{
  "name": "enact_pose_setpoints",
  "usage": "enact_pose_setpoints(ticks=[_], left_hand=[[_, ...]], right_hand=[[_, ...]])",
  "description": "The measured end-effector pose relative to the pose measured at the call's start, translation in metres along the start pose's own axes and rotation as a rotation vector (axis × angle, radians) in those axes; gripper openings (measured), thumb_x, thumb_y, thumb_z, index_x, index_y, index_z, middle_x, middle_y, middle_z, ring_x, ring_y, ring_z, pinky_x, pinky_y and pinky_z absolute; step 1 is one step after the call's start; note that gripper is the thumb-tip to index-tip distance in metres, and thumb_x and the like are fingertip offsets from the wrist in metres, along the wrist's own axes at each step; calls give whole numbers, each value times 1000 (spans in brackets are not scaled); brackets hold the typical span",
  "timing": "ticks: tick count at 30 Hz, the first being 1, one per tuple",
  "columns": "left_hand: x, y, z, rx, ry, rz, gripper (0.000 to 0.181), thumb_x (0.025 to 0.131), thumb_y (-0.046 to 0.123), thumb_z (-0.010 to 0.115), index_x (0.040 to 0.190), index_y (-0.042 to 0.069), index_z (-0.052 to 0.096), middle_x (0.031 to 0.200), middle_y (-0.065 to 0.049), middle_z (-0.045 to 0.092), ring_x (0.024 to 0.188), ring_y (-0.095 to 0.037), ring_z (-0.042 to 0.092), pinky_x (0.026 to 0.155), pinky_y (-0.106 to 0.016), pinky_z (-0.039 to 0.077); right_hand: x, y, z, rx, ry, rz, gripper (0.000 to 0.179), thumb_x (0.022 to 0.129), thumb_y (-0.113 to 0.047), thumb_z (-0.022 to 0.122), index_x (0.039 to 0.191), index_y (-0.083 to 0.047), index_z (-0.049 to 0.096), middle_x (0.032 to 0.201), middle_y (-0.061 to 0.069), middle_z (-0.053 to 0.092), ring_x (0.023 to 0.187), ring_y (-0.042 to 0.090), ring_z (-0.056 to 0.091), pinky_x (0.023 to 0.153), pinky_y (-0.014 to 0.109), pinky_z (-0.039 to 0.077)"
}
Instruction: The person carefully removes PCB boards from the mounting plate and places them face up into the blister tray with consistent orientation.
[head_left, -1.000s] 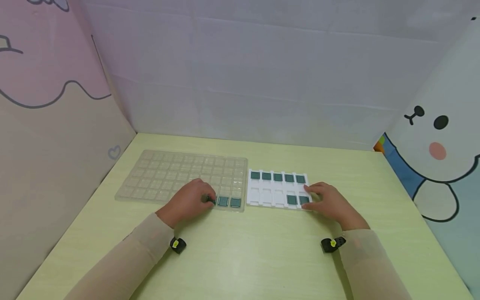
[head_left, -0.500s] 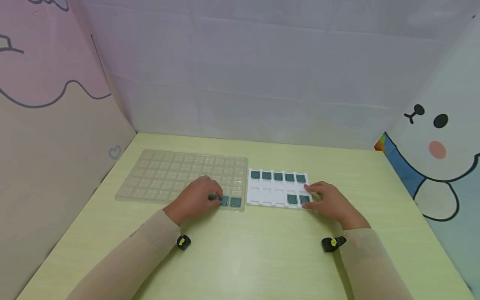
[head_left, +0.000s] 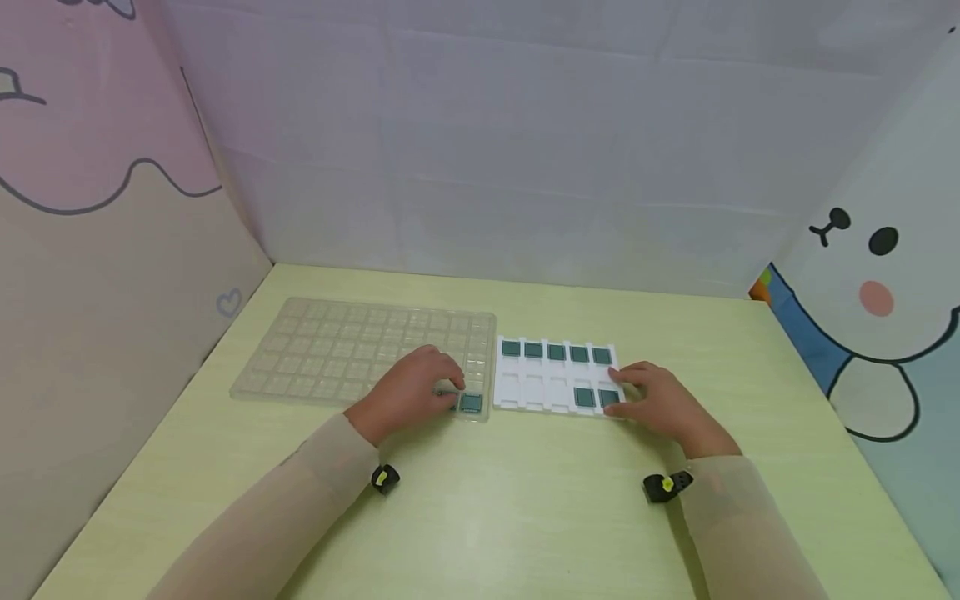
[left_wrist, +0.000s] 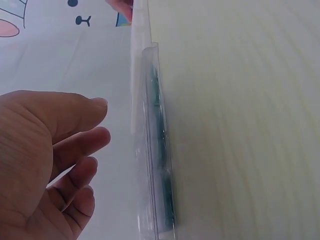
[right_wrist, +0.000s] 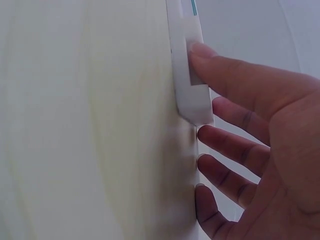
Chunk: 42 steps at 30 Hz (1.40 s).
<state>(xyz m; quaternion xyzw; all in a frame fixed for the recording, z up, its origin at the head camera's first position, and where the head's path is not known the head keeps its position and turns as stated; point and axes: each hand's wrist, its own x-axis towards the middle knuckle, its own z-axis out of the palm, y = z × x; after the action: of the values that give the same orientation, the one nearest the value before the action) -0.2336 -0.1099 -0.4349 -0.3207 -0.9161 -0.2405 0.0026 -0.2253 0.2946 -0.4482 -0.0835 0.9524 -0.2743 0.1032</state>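
A clear plastic tray (head_left: pixel 480 358) with a grid of square pockets lies on the table. Green square chips (head_left: pixel 471 404) sit in its near row by the right corner. My left hand (head_left: pixel 415 387) is over that row, partly hiding the chips. In the left wrist view its thumb and fingers stand apart, with nothing between them. Beside the clear tray is a white tray (head_left: pixel 534 390), chips along its far row and two at the right of its near row. My right hand (head_left: pixel 660 406) touches the white tray's right end, thumb resting on its edge, the other fingers extended.
The pale wooden table (head_left: pixel 480 517) reaches back to a white cloth wall (head_left: pixel 480 150). Printed cloth panels stand on both sides. A black wrist camera (head_left: pixel 386 479) is on the left wrist, another (head_left: pixel 666 487) on the right.
My left hand has moved to the right along the clear tray's near row, now covering chips that showed before. My right hand and both trays have stayed in place.
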Motion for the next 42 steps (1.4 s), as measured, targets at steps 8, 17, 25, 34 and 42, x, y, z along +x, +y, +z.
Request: enact_pose_setpoints(ticks=[8, 17, 25, 34, 42], left_hand=[[9, 12, 0, -31, -20, -31, 10, 90, 13, 78, 100, 15, 78, 109, 5, 71, 109, -20, 56, 97, -38, 48], [17, 17, 8, -59, 5, 2, 14, 90, 13, 78, 104, 15, 78, 112, 4, 70, 111, -20, 57, 99, -38, 47], [23, 25, 13, -116, 19, -4, 15, 91, 11, 76, 105, 14, 79, 114, 5, 70, 112, -19, 57, 100, -37, 47], [28, 31, 20, -165, 37, 0, 15, 91, 13, 78, 106, 13, 79, 116, 4, 70, 114, -20, 56, 100, -37, 48], [37, 38, 29, -146, 18, 64, 17, 91, 15, 78, 108, 14, 79, 116, 5, 70, 115, -20, 57, 101, -36, 47]], right_hand=[[1, 2, 1, -8, 13, -31, 69, 88, -33, 84, 144, -3, 59, 145, 26, 51, 136, 49, 43, 110, 64, 36], [1, 2, 1, -13, 8, -31, 69, 88, -33, 84, 144, -3, 59, 145, 25, 52, 136, 49, 43, 111, 64, 36], [0, -1, -1, -1, 13, -49, 68, 88, -31, 84, 144, -2, 59, 144, 27, 52, 136, 50, 43, 110, 64, 35], [-1, -3, -2, -5, 19, -67, 67, 88, -30, 84, 143, -1, 60, 143, 27, 53, 135, 50, 44, 110, 64, 37], [-1, 0, -1, 8, 11, -56, 68, 88, -31, 83, 144, -2, 59, 144, 27, 51, 136, 51, 42, 110, 64, 35]])
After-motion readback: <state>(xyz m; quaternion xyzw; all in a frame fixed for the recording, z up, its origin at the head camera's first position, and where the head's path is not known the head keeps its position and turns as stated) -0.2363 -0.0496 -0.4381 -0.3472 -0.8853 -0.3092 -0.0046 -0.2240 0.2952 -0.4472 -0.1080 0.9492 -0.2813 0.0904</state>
